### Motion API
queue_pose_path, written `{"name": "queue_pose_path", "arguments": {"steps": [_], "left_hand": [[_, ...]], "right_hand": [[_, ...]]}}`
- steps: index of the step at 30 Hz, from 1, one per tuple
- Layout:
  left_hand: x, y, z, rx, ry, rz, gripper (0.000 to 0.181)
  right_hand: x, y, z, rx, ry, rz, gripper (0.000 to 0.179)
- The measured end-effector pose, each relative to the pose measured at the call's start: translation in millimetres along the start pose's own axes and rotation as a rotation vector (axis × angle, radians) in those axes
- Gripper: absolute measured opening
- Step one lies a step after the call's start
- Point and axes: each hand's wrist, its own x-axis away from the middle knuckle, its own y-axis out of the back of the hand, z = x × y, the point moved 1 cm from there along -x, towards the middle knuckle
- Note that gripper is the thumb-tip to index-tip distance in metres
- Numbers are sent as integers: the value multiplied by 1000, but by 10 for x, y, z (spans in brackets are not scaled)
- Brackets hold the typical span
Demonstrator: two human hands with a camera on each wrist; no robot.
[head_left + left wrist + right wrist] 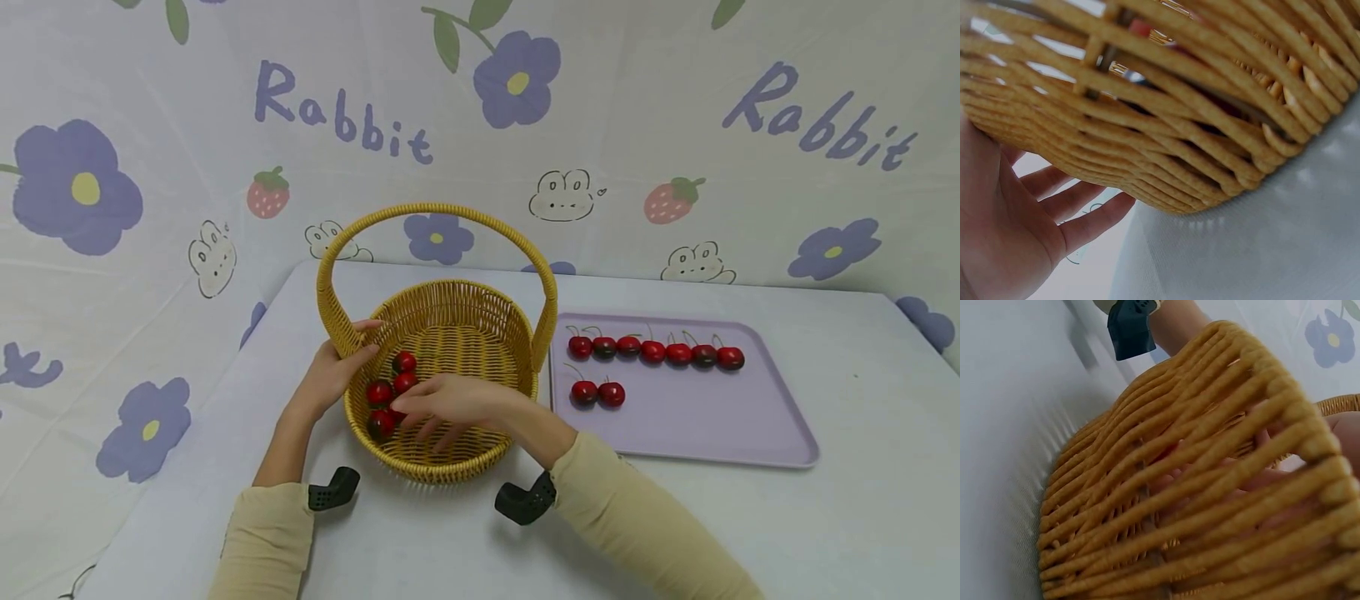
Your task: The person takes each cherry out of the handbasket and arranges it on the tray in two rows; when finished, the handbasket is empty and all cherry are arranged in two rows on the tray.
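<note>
A round yellow wicker basket (450, 477) with a tall arched handle stands on the table. My left hand (330, 375) holds its left rim at the foot of the handle, the thumb over the rim. In the left wrist view its other fingers (1094, 222) lie along the outer wall. Several dark red cherries (380, 392) lie at the left inside the basket. My right hand (457, 400) reaches over the near right rim into the basket, its fingertips at one of these cherries. Whether they pinch it is hidden. In the right wrist view, the weave covers most of this hand.
Right of the basket lies a flat lilac tray (712, 417). A row of several cherries (652, 352) runs along its far side, with a pair of cherries (597, 394) nearer at its left. A printed cloth (480, 150) hangs behind the table.
</note>
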Motion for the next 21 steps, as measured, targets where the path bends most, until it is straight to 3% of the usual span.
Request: {"name": "queue_pose_path", "arguments": {"steps": [14,21], "left_hand": [[-10,8,6,10,-2,-2,39],[-8,9,7,9,-3,6,40]], "right_hand": [[-122,-62,2,67,-26,-10,41],[-155,-88,8,154,-40,-11,38]]}}
